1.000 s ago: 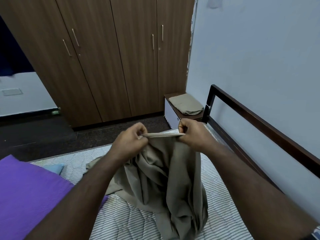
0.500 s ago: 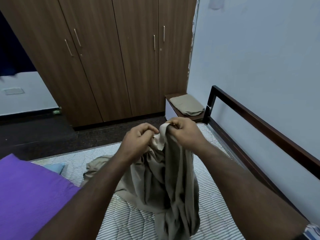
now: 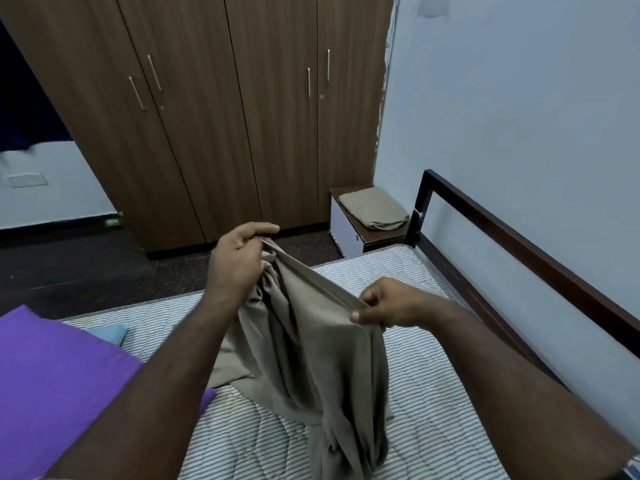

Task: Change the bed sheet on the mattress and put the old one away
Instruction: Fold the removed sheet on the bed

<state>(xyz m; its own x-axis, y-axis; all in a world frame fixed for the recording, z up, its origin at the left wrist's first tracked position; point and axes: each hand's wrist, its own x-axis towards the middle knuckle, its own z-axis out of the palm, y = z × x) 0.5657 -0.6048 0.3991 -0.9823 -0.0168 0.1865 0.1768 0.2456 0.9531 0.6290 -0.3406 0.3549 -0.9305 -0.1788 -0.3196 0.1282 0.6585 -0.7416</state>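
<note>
A beige bed sheet (image 3: 311,348) hangs bunched above the bare striped mattress (image 3: 436,393), its lower folds trailing on the mattress. My left hand (image 3: 239,258) pinches the sheet's hem at the upper end. My right hand (image 3: 388,303) pinches the same hem lower and to the right, so the edge runs taut between them. A second beige sheet, folded (image 3: 374,208), lies on a small bedside cabinet (image 3: 346,226) past the mattress corner.
A purple cloth (image 3: 55,382) covers the mattress at the left, with a light blue piece (image 3: 110,332) beside it. A dark wooden bed rail (image 3: 519,233) runs along the pale wall on the right. Brown wardrobe doors (image 3: 221,116) stand behind a dark floor (image 3: 86,271).
My hands were close together on the hem. Now they have drawn apart, the left hand rising and the right hand moving down and right, stretching the edge between them.
</note>
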